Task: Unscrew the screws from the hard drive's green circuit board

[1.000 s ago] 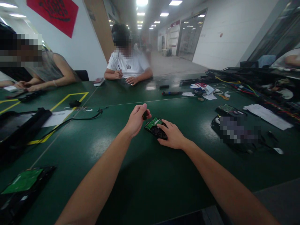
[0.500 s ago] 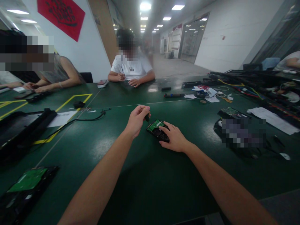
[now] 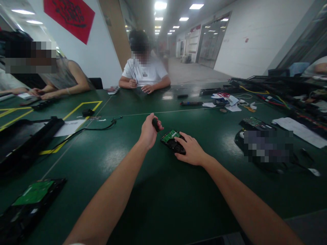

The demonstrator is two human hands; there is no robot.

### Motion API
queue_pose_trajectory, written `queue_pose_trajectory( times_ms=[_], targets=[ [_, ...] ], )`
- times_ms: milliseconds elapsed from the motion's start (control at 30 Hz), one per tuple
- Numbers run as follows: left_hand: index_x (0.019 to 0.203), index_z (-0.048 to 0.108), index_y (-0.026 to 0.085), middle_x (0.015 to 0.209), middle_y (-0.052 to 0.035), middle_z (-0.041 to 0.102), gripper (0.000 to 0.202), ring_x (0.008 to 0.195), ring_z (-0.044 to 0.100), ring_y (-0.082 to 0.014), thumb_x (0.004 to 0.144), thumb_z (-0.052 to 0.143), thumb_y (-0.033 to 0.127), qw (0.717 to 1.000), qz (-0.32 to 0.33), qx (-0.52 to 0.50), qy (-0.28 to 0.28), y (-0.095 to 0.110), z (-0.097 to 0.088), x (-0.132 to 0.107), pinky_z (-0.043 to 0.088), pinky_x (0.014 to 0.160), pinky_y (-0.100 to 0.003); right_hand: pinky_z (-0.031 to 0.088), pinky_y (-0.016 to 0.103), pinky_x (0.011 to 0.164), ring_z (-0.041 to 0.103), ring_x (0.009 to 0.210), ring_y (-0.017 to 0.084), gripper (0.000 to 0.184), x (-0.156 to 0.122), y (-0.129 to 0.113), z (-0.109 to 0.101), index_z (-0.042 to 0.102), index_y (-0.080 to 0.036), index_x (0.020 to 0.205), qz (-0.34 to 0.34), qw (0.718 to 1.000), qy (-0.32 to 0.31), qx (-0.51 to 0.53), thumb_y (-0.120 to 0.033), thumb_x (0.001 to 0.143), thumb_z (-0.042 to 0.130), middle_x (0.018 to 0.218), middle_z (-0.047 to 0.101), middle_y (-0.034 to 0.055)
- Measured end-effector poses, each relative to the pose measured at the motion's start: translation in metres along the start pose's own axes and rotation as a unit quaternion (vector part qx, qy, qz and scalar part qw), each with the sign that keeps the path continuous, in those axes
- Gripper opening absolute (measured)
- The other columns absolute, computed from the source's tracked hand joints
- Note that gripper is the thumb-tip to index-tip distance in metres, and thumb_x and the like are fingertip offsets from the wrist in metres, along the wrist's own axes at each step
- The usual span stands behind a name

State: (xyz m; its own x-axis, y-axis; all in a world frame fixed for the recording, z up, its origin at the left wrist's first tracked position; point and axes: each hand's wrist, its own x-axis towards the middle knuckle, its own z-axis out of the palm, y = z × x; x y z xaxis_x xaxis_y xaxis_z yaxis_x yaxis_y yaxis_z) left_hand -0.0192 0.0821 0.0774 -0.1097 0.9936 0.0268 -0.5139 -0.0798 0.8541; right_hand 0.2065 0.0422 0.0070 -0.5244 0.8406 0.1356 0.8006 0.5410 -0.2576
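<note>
A small hard drive [image 3: 170,140], black with a green circuit board on its upper face, lies on the green table in front of me. My right hand [image 3: 191,149] grips it from the right, thumb at the near edge and fingers across its top. To the drive's left, raised off the table, my left hand [image 3: 150,131] is closed round a screwdriver [image 3: 155,125]. Only its dark handle shows clearly; the rest of the tool is hidden by the fingers. The left hand and the drive are apart.
Another green-board drive [image 3: 34,195] lies at the near left, with a black housing [image 3: 25,139] and a black cable [image 3: 97,129] beyond. At right are a circuit board unit [image 3: 255,123], paper [image 3: 297,131] and wired frames. People sit across the table.
My left hand has lifted away from the circuit board and turned, so the screwdriver no longer points down at it. The right hand keeps its hold on the drive.
</note>
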Motion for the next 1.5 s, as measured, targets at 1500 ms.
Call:
queue_pose_trajectory(
  times_ms=[1500],
  targets=[
    [0.089, 0.064, 0.021, 0.080, -0.0023, 0.061, 0.034, 0.068, 0.059, -0.0161, 0.091, 0.068, 0.055, 0.988, 0.051, 0.125, -0.073, -0.009, -0.009, 0.001, 0.052, 0.070, -0.032, 0.030, 0.064, 0.123, 0.035, 0.155, 0.043, 0.081, -0.002, 0.002, 0.003, 0.045, -0.026, 0.160, -0.007, 1.000, 0.011, 0.005, -0.062, 0.091, 0.069, 0.171, 0.031, 0.0182]
  ],
)
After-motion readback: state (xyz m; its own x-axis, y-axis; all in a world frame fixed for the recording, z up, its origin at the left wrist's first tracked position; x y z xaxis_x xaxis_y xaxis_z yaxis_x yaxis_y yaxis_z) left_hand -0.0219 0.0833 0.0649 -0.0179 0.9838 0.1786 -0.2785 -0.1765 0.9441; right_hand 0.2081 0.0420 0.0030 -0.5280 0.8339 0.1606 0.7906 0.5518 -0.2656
